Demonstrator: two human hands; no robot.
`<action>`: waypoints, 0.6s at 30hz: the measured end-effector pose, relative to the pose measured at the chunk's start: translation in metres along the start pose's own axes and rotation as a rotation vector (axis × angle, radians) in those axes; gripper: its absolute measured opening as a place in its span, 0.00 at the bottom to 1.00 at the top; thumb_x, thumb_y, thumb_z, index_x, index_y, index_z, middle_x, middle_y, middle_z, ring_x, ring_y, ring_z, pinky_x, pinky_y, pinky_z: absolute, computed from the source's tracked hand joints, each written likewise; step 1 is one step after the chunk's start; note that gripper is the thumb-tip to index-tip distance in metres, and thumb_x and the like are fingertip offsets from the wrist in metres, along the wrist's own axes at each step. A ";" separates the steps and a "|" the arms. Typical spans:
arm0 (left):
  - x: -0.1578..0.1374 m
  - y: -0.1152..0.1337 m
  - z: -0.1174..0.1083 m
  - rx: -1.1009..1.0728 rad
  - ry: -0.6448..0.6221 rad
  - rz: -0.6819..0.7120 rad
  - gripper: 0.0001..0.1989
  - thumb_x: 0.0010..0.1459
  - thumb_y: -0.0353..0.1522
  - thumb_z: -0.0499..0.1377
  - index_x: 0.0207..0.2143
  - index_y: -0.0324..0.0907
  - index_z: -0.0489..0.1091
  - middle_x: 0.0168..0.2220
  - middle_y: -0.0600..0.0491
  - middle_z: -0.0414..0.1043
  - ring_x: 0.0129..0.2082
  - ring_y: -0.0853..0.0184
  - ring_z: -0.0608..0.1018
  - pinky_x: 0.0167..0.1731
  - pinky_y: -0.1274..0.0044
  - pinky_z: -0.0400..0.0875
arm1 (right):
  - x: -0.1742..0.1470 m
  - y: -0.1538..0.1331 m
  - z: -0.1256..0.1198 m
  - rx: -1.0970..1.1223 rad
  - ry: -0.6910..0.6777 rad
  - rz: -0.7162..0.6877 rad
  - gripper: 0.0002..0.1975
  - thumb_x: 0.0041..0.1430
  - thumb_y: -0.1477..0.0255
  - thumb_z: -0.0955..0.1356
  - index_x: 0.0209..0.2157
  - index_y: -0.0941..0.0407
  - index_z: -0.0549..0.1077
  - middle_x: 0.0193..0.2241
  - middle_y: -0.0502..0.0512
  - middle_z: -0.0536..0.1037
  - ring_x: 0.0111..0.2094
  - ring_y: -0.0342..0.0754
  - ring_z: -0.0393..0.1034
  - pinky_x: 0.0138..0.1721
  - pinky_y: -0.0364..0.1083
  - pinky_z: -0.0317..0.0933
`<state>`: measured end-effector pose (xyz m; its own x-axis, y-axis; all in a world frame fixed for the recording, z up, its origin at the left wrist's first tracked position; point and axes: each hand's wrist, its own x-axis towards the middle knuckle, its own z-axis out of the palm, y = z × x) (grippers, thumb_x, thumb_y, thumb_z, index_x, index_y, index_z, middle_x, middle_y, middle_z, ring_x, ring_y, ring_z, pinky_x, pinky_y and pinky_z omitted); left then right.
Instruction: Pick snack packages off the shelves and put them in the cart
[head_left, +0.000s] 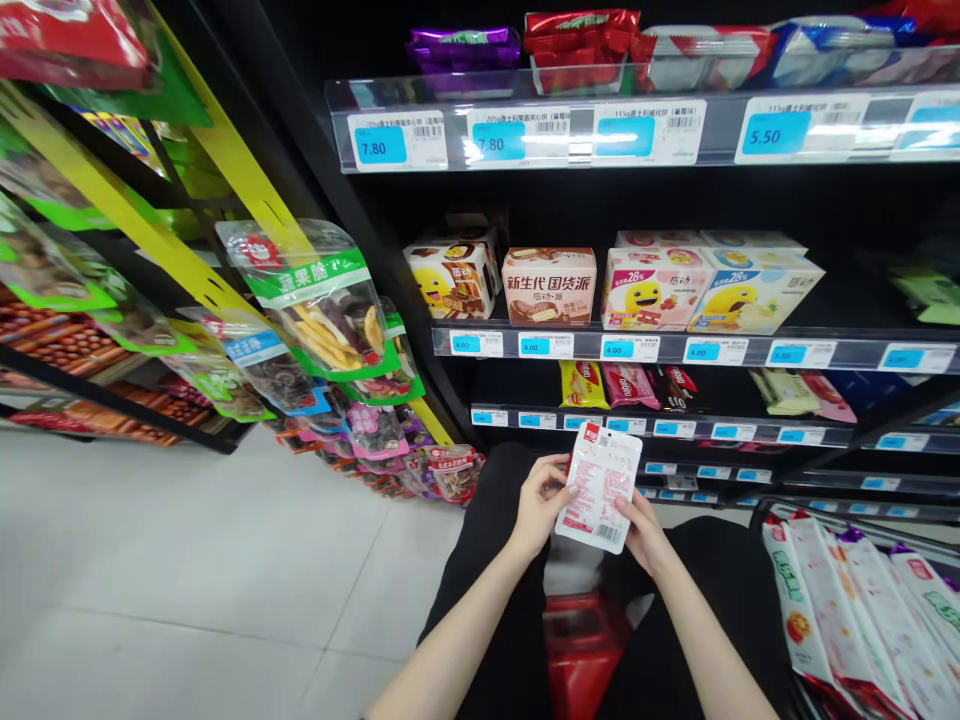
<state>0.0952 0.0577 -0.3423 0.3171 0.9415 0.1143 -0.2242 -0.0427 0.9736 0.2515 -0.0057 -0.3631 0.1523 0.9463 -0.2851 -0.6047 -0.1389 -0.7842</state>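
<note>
Both my hands hold one white snack packet (599, 486) with red print, its back label facing me. My left hand (538, 503) grips the packet's left edge, thumb on top. My right hand (643, 532) supports its lower right corner from below. The packet hangs in front of the low shelves, above my knees in black trousers. Under my hands sits a red stool (581, 650).
Black shelves (675, 348) with blue price tags carry snack boxes (549, 285) and small packets. Hanging bags of dried fruit (330, 305) fill the rack at left. A basket (862, 600) of similar white packets stands at lower right. Grey tiled floor (187, 560) spreads to the left.
</note>
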 end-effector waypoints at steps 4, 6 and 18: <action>0.001 0.002 0.000 0.003 0.020 -0.008 0.09 0.48 0.31 0.62 0.23 0.37 0.64 0.47 0.44 0.63 0.47 0.59 0.69 0.39 0.74 0.66 | -0.001 -0.001 0.002 -0.023 -0.005 0.027 0.26 0.43 0.63 0.73 0.46 0.54 0.70 0.43 0.57 0.75 0.45 0.57 0.68 0.45 0.53 0.61; 0.001 0.002 0.000 0.013 0.034 -0.009 0.09 0.48 0.31 0.62 0.23 0.38 0.64 0.46 0.45 0.65 0.46 0.59 0.69 0.40 0.74 0.65 | 0.000 0.000 0.002 -0.031 -0.002 0.024 0.26 0.43 0.63 0.73 0.46 0.54 0.69 0.43 0.57 0.74 0.44 0.57 0.68 0.44 0.53 0.61; 0.002 0.003 0.003 0.025 0.056 -0.035 0.10 0.47 0.32 0.62 0.22 0.38 0.64 0.38 0.48 0.68 0.39 0.63 0.71 0.38 0.75 0.64 | 0.002 0.002 -0.001 -0.003 0.003 0.011 0.27 0.43 0.63 0.73 0.46 0.54 0.69 0.43 0.57 0.75 0.46 0.58 0.67 0.46 0.54 0.59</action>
<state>0.0980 0.0582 -0.3386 0.2724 0.9597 0.0696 -0.1905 -0.0171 0.9815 0.2518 -0.0040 -0.3657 0.1483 0.9438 -0.2954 -0.6037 -0.1502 -0.7830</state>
